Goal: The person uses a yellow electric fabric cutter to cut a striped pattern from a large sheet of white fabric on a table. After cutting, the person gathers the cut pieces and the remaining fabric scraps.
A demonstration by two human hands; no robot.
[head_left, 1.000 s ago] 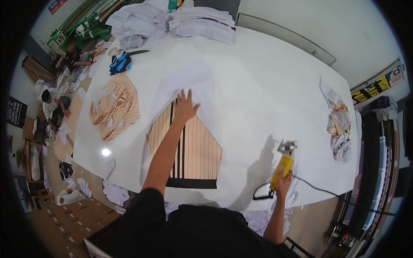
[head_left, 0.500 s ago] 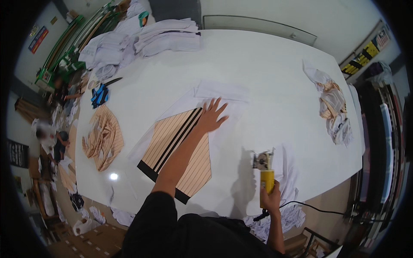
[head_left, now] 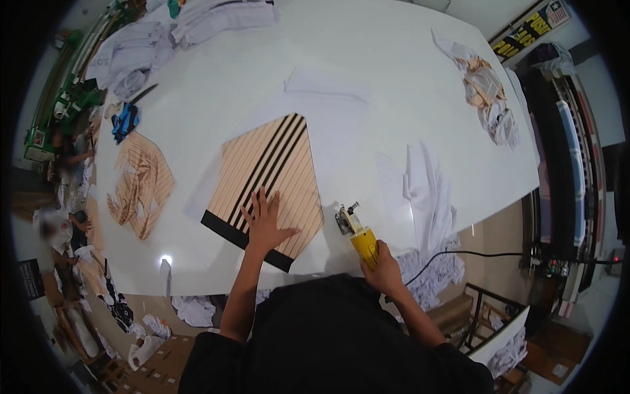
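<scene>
A peach fabric panel [head_left: 293, 177] with thin stripes, bold black diagonal bands and a black border lies flat on the white table. My left hand [head_left: 266, 223] presses on its lower part with the fingers spread. In my right hand [head_left: 383, 270] is a yellow electric fabric cutter [head_left: 365, 245], gripped by its body. The cutter's metal head [head_left: 346, 220] is just right of the panel, apart from it. White fabric [head_left: 328, 92] shows beneath and beyond the panel. Another strip of white fabric [head_left: 425, 190] lies to the right of the cutter.
The cutter's black cord [head_left: 485, 254] runs off to the right. Crumpled peach fabric [head_left: 142, 187], blue fabric [head_left: 125, 122] and a dark blade-like tool [head_left: 144, 92] lie at the left. White stacks [head_left: 226, 20] stand far left, crumpled scraps [head_left: 485, 92] far right. Other people work beyond the left edge.
My left hand has come back from the panel's upper edge to its lower part. My right hand has brought the cutter leftward, nearer the panel, and tilted it. The view has shifted.
</scene>
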